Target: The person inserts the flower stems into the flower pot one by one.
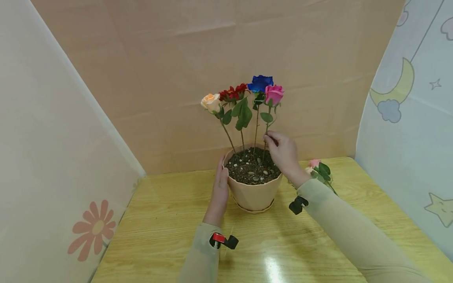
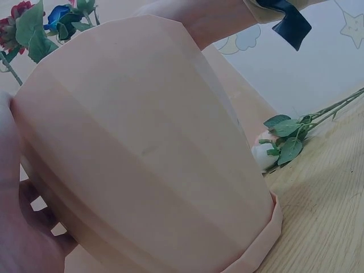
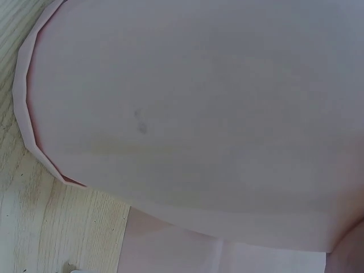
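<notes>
A pink rose (image 1: 274,95) stands upright at the right of the flowerpot (image 1: 253,195), its stem pinched by my right hand (image 1: 284,153) just above the soil (image 1: 247,173). My left hand (image 1: 221,185) rests against the pot's left side, fingers extended along the wall below the scalloped rim. Also in the dark, pebbly soil are a blue rose (image 1: 260,83), a red flower (image 1: 233,92) and a peach rose (image 1: 211,103) that leans left. In the right wrist view the pot's wall fills most of the picture and hides the fingers.
On the wooden table (image 1: 170,220), pale pink and white roses (image 1: 320,169) lie to the right behind my right forearm. A saucer (image 1: 254,211) sits under the pot. A tan backdrop (image 1: 159,78) hangs close behind, with patterned cloths on both sides.
</notes>
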Motion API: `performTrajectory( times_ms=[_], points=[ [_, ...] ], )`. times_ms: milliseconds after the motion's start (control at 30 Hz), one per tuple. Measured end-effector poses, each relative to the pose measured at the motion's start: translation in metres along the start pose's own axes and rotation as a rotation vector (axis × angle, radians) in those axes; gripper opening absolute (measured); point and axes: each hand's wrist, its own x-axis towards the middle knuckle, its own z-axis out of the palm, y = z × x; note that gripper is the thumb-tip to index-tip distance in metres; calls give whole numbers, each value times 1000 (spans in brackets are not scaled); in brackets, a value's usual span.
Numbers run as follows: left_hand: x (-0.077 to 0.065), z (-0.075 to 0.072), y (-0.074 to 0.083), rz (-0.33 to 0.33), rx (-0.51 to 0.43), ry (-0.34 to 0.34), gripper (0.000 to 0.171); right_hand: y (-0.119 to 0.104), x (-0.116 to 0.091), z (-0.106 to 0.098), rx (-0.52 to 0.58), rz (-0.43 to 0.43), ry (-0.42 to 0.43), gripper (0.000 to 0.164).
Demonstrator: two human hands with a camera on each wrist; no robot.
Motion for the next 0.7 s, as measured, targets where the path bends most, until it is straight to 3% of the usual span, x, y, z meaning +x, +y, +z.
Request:
performTrajectory(
  times_ms=[333,700],
  points=[
    [1,0,2,15,-20,4,56,0,1,2,-24,-10,7,23],
    [-2,3,2,5,-30,6,58,2,-7,0,26,57,-4,27]
  ],
)
